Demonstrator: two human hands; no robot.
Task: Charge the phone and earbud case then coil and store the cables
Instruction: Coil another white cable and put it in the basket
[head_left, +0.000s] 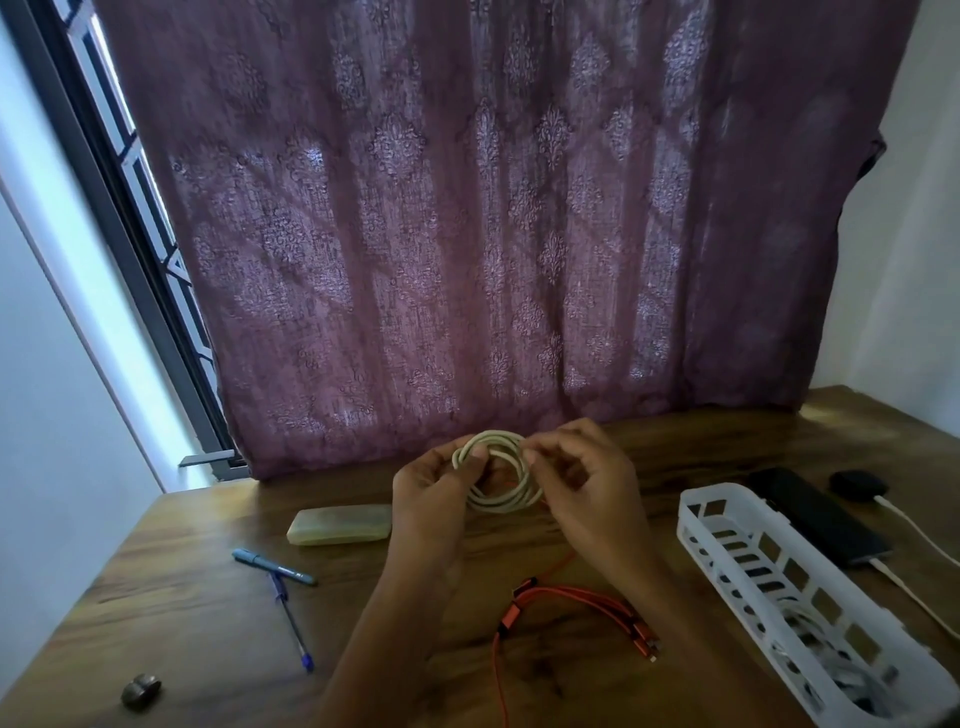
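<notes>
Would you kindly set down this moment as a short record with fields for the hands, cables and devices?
left hand: pinches the white cable, left of coil
right hand: pinches the coil's right side
white cable: coiled, held above the table
orange cable: loose on table, uncoiled
basket: white, right of hands
phone: right of basket, plugged in
earbud case: beyond phone, plugged in

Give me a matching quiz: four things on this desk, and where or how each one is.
1. white cable
2. orange cable
3. phone
4. pens

A. plugged in, far right
B. coiled, held by left hand and right hand
C. left side of the table
D. uncoiled, lying loose

Pairs: 1-B, 2-D, 3-A, 4-C
</notes>
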